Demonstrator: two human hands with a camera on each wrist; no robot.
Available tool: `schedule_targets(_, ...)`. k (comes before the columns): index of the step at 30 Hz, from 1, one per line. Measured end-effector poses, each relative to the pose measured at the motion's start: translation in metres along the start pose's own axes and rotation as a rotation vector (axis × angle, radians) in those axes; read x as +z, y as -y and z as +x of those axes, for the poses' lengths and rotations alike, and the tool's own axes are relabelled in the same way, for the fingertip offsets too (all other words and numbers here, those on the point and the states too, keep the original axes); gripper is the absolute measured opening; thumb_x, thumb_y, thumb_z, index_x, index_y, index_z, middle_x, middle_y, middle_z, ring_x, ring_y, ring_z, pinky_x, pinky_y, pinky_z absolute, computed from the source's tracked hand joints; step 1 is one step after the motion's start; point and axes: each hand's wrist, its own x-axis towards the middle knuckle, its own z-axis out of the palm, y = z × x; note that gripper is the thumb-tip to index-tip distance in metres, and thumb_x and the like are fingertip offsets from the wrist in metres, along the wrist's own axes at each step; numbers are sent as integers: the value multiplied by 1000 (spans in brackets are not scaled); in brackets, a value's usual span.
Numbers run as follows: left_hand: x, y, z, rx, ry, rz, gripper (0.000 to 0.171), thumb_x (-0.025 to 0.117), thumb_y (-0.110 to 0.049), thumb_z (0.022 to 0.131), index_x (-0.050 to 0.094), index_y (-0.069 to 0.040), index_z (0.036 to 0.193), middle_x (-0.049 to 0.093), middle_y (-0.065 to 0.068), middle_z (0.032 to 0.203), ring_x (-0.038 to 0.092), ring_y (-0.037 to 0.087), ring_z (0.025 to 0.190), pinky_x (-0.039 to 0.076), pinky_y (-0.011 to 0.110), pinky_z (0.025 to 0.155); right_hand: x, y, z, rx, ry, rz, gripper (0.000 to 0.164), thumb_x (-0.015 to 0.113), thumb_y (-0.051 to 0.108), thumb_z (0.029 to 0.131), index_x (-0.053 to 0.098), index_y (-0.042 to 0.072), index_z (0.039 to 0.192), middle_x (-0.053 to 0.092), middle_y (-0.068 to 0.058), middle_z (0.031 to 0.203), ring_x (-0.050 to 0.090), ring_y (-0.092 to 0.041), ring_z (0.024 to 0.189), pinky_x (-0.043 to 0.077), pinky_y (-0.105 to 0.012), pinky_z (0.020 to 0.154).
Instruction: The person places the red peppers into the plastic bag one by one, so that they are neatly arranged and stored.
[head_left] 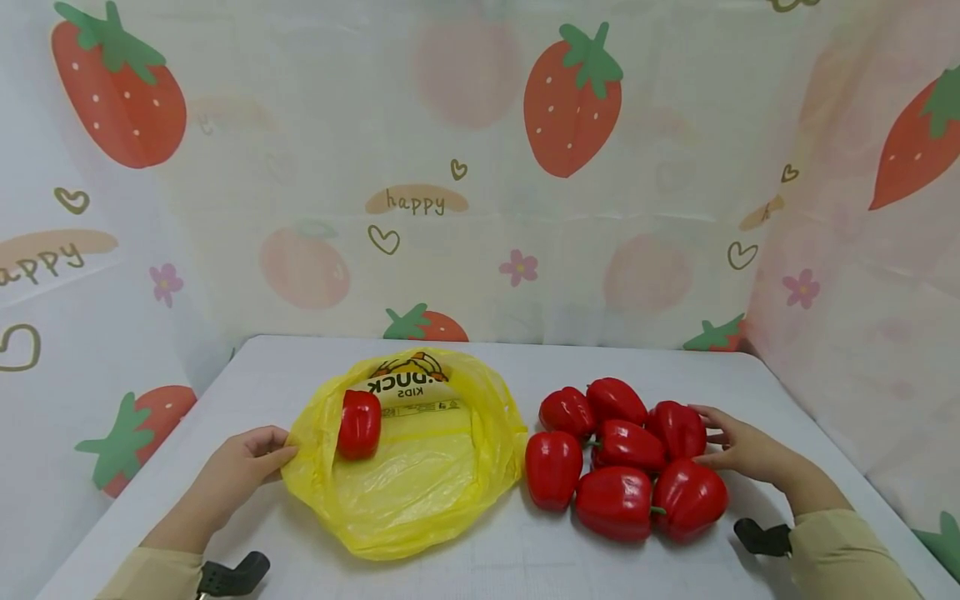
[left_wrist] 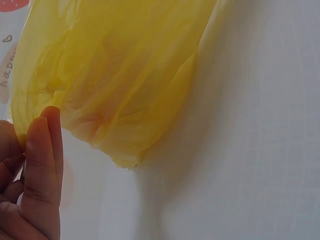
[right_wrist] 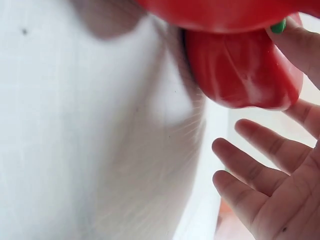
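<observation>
In the head view my left hand (head_left: 238,467) pinches the left rim of a yellow plastic bag (head_left: 420,533) between thumb and fingers. The bag lies with its mouth wide, and one red bell pepper (head_left: 360,425) is inside at its left. My right hand (head_left: 750,446) is at the right side of a red bell pepper (head_left: 678,429), at the back right of a cluster. The right wrist view shows its thumb and index finger beside that pepper (right_wrist: 245,70), while the other fingers (right_wrist: 250,167) are extended and spread, touching nothing.
Several more red bell peppers, among them a front one (head_left: 615,503) and a left one (head_left: 553,471), sit together right of the bag on the white table (head_left: 525,567). Strawberry-patterned curtains (head_left: 480,167) stand behind and at both sides.
</observation>
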Motion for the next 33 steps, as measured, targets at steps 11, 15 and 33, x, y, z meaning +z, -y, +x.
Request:
schedule_targets(11,1,-2,-2,6,2,-8,34,59,-31,89,58,-2,106,62,7,101,58,17,86,53,33,79,2,-2,4,-25,-5,10,93,76,28,72,20,8,143,29,-29,137,34,-52,118,51,-50,77)
schedule_targets(15,1,-2,-2,7,3,-8,34,59,-32,89,59,-2,107,62,7,101,58,17,86,53,32,79,4,-3,7,-33,-1,28,96,78,24,70,18,7,143,30,-29,136,35,-53,117,53,-47,75)
schedule_targets(33,2,0,-2,7,7,-25,33,59,-31,89,58,-2,106,61,7,101,57,18,86,53,31,79,0,-11,9,-69,-65,-27,88,77,25,72,23,6,139,38,-26,131,43,-48,112,52,-48,77)
